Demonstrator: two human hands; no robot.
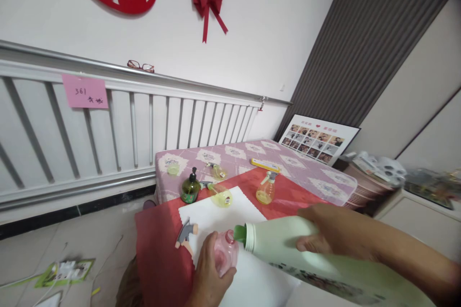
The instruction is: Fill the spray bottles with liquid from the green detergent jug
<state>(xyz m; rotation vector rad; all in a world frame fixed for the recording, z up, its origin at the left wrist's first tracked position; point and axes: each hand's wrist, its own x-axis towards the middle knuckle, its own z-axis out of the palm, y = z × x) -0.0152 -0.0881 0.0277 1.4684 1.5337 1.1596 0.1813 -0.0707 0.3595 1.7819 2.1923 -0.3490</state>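
Note:
My left hand (208, 268) is wrapped round a pink see-through bottle (226, 255) with its cap off, tilted with its neck to the upper right. My right hand (317, 235) grips a large pale green jug (277, 235), tipped so its green spout meets or nearly meets the pink bottle's neck. Whether liquid is flowing, I cannot make out. A grey and peach spray head (186, 236) lies left of my left hand, on the edge of a white sheet (245, 211). Just beyond lies a yellow spray bottle (220, 195) on its side.
A dark green pump bottle (190, 187) and an upright orange-tinted spray bottle (266, 189) stand on the red cloth (158, 235). Farther back are a small yellow spray bottle (218, 171), a pale green cup-like piece (173, 169) and a yellow box (265, 165). A white radiator (122, 124) runs behind.

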